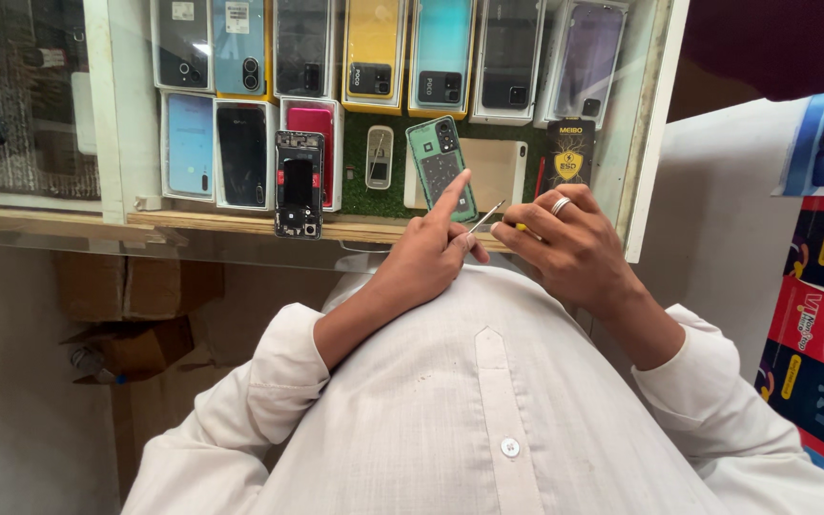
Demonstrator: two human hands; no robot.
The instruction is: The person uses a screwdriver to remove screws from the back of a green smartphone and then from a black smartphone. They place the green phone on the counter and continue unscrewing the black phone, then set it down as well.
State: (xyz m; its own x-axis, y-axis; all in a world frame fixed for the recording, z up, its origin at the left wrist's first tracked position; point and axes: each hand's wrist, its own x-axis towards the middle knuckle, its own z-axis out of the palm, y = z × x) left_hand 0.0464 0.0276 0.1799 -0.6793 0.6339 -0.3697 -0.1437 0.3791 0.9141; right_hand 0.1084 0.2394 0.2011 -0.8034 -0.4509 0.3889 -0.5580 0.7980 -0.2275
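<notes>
Left hand point(428, 250): index finger extended, tip touching opened green phone point(442, 164) lying on the glass bench point(69, 229). Right hand point(569, 243): closed around thin metal tool point(486, 216), tip near phone's lower edge. Disassembled black phone point(298, 183) well left.

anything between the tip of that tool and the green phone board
Nothing visible does. The thin tool in the right hand points at the green phone board across bare counter glass. The left hand already rests its index finger on the board's lower edge, beside the tip, not blocking it.
</notes>
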